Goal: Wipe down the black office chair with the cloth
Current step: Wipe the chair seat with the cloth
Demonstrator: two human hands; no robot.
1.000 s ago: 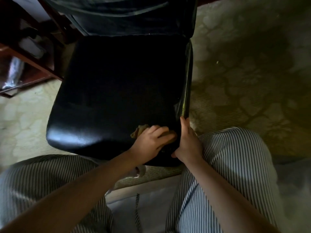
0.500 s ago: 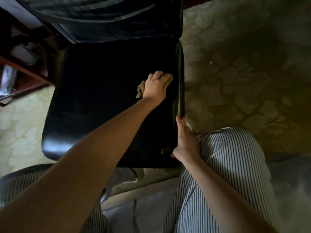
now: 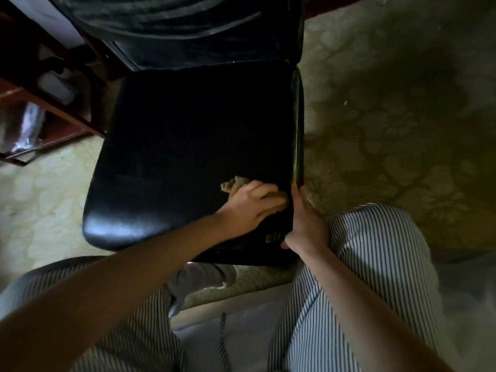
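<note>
I am sitting in front of the black office chair [image 3: 188, 116], looking down on its seat [image 3: 166, 157], with my knees in striped trousers [image 3: 375, 264] on either side of its front edge. My left hand [image 3: 249, 205] lies on top of the seat near its front right corner. Its fingers are bent over the cloth [image 3: 234, 185] and press it flat against the black surface. The cloth is a small tan, crumpled piece. Most of it is hidden under my palm and fingers, and only a bunched end pokes out on the far side of my knuckles, toward the middle of the seat.

My right hand [image 3: 306, 224] is just beside the left one, almost touching it. It grips the right edge of the seat close to the front right corner. Its forefinger points along that edge toward the backrest [image 3: 188, 30], and the thumb is tucked at the seat's front end. So each hand is closed on something of its own, the left on the cloth and the right on the seat.

The front left corner of the seat catches a pale shine. The rest of the seat is very dark, and I cannot tell which parts are wet or dry. The chair stands on a patterned carpet [image 3: 389, 116]. Dark reddish wooden furniture [image 3: 53, 103] stands beyond the seat's back left corner. Something grey [image 3: 198, 275] sits under the front edge between my knees, but it is too dim to make out.
</note>
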